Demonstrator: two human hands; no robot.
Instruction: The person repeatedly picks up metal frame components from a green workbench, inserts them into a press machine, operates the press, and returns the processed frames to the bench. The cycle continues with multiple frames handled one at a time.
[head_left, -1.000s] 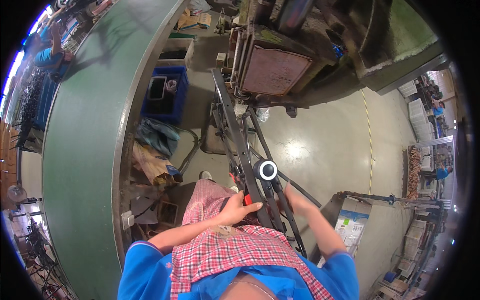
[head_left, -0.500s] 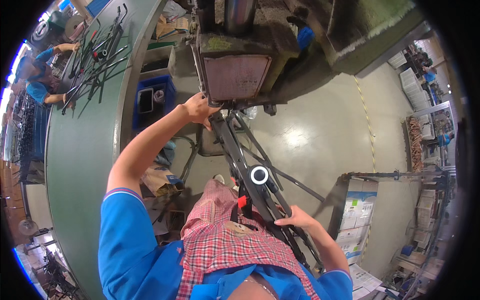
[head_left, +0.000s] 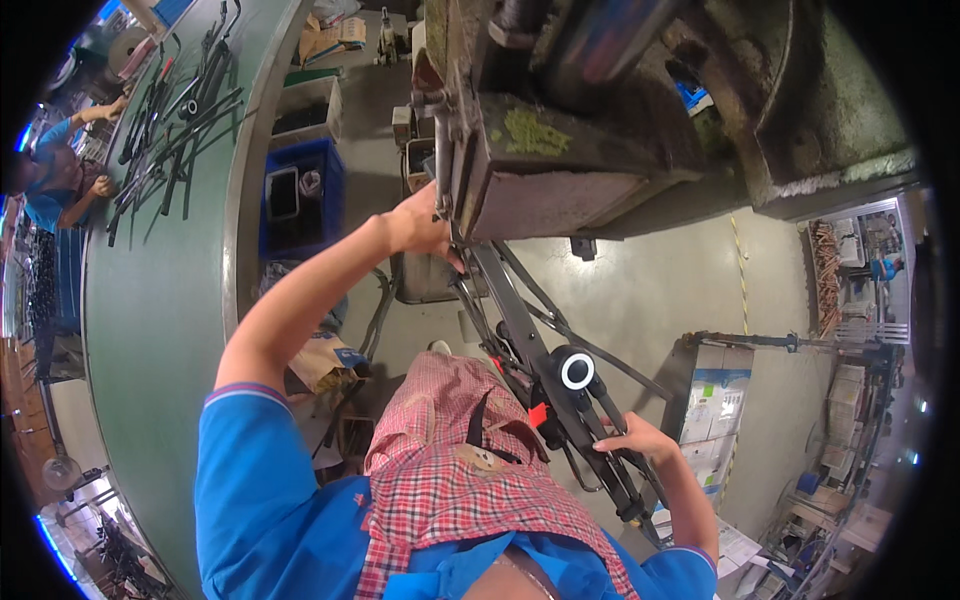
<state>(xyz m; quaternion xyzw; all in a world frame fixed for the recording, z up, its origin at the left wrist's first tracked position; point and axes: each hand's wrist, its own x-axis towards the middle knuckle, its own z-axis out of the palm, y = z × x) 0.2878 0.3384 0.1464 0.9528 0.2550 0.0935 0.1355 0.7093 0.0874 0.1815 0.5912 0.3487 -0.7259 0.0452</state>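
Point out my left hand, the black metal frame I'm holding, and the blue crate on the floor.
left hand [head_left: 418,222], head view, back of the hand.
black metal frame [head_left: 520,335], head view, main bar.
blue crate [head_left: 325,195], head view, right wall.

Single head-worn fisheye view, looking steeply down over the chest and checked apron [head_left: 470,480] toward the floor [head_left: 650,290]. Close to a long black metal frame [head_left: 545,365] running from lower right up to a press machine [head_left: 560,150] at top centre. Green conveyor table [head_left: 150,320] curving along the left rim. Straight edges bending outward; dark corners.
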